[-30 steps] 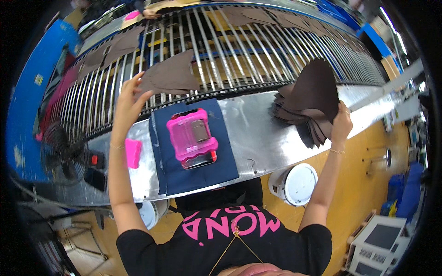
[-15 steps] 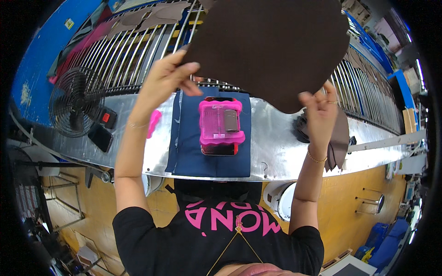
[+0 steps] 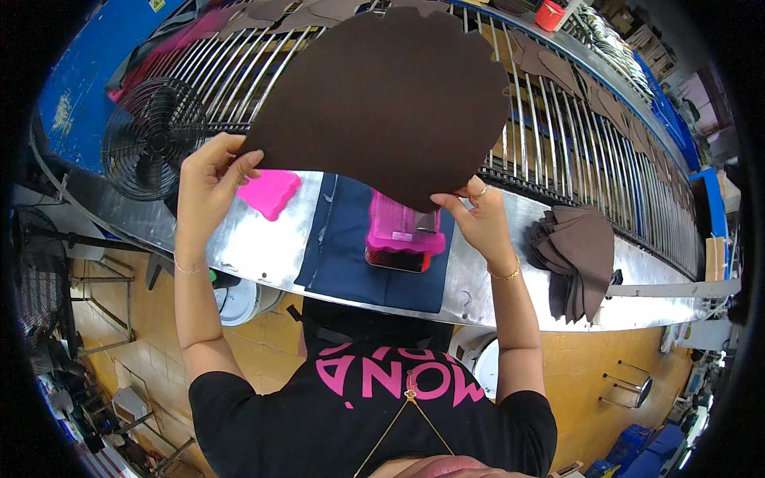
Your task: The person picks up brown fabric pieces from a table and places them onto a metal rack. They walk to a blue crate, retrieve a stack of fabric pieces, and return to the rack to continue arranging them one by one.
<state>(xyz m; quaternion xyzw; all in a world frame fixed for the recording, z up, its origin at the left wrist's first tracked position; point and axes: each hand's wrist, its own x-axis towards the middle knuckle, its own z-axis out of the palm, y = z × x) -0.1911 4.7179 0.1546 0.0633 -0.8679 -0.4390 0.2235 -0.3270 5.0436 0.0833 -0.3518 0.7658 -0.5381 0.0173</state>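
Observation:
A large dark brown cut piece of sheet material (image 3: pixel 374 95), rounded at the top with a few small notches along its edge, is held up in front of me. My left hand (image 3: pixel 213 179) pinches its lower left corner between thumb and fingers. At the lower right corner, my right hand (image 3: pixel 478 219) grips it the same way. Beneath the piece, a pink frame with a clear cover (image 3: pixel 406 239) sits on a red and black base on a dark blue cloth (image 3: pixel 343 239); the sheet hides its upper part.
A pink wavy-edged flat thing (image 3: pixel 269 193) lies left of the cloth on the metal table (image 3: pixel 275 243). Stacked brown pieces (image 3: pixel 586 255) lie at the right. A black fan (image 3: pixel 155 139) stands at the left. Behind runs a rack of metal bars (image 3: pixel 550 135) carrying more brown pieces.
The brown piece has moved left and come down in view, now over the pink frame's upper part. My left hand has closed on its corner; the right hand keeps its grip. The view has shifted.

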